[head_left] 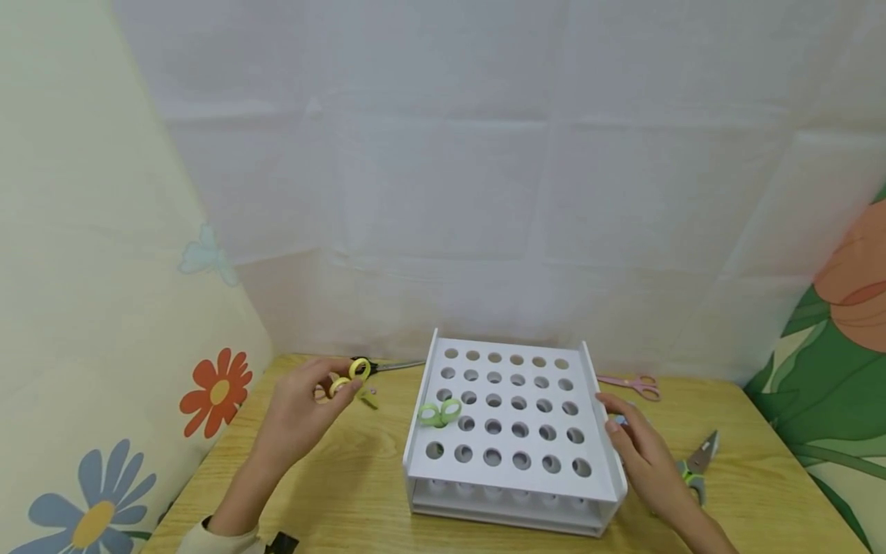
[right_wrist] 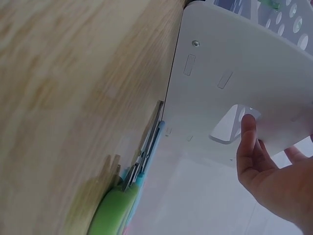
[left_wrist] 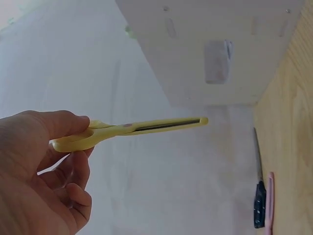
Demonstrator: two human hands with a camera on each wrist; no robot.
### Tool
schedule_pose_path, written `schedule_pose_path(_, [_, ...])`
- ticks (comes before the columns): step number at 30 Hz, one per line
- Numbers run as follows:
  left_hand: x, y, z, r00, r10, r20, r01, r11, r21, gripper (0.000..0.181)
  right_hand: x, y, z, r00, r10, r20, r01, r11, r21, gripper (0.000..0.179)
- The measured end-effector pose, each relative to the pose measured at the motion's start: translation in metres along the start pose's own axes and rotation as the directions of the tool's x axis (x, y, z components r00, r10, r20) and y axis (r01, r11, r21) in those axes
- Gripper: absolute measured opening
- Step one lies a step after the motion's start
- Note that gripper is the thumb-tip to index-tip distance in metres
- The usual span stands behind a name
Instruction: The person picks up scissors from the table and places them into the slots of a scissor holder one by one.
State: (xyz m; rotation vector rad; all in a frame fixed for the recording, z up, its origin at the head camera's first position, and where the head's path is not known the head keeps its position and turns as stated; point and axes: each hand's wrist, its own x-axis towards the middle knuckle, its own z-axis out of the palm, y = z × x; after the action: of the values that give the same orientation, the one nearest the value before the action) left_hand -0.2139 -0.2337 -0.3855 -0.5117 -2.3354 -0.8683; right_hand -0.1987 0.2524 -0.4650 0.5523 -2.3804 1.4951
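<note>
In the head view, my left hand [head_left: 301, 415] holds yellow scissors [head_left: 360, 370] by their handles, above the table and left of the white rack [head_left: 477, 478]. The left wrist view shows thumb and fingers pinching the scissors' [left_wrist: 105, 133] handle, with the closed blades pointing toward the rack. My right hand [head_left: 647, 462] rests on the rack's right side panel. In the right wrist view, one fingertip [right_wrist: 249, 122] lies over the edge of the panel's cut-out. Green scissors [head_left: 440, 413] stand in a hole on the rack's left side, handles up.
Black-handled scissors [head_left: 388, 366] lie behind my left hand. Pink scissors [head_left: 640, 385] lie behind the rack's right side, and green-and-grey scissors [head_left: 697, 462] lie right of my right hand. Something light blue, partly hidden, is beside the rack. A pale wall covering [head_left: 443, 192] hangs behind the table.
</note>
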Motion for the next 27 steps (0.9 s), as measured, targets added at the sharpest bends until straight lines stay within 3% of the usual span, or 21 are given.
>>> schedule_pose_path(13, [-0.004,0.052,-0.020,0.992,0.125,-0.015,-0.126,0.991,-0.044,0.026,-0.001,-0.001,0.000,1.000,0.001,0.001,-0.001,1.000,0.004,0.039])
schedule_pose_path(21, [-0.010,0.075,-0.030,0.993,0.117,-0.018,-0.118,0.987,-0.108,0.028,-0.001,-0.001,0.000,1.000,-0.020,-0.009,0.020,1.000,-0.003,0.039])
schedule_pose_path(27, [-0.013,0.084,-0.033,0.992,0.122,-0.017,-0.123,0.975,-0.183,0.030,0.000,-0.001,0.002,1.000,-0.027,-0.015,0.027,1.000,-0.012,0.039])
